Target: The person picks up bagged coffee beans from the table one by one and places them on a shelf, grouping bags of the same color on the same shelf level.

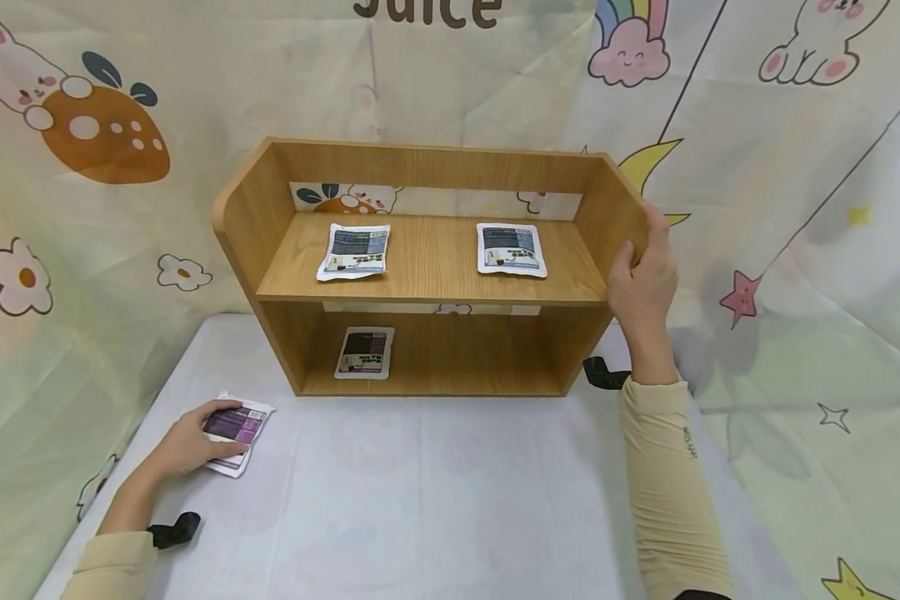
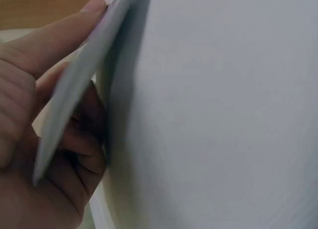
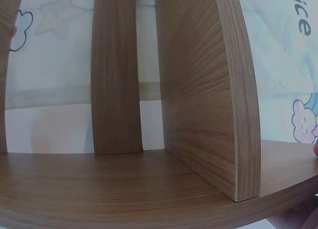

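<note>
My left hand [image 1: 183,443] grips a flat white sachet with a purple label [image 1: 238,423] between thumb and fingers, over the table's left side. The left wrist view shows this sachet edge-on, tilted above the white surface. My right hand [image 1: 643,283] holds the right side panel of a two-tier wooden shelf [image 1: 435,292], its thumb on the panel's front edge. Two blue-labelled sachets, one left [image 1: 356,252] and one right [image 1: 511,249], lie on the upper tier. A dark purple-labelled sachet [image 1: 364,352] lies at the left of the lower tier.
The shelf stands at the back of a table with a white cloth [image 1: 420,500]. Behind it hangs a printed curtain [image 1: 450,100] with cartoon figures. Black wrist mounts [image 1: 174,531] stick out from both forearms.
</note>
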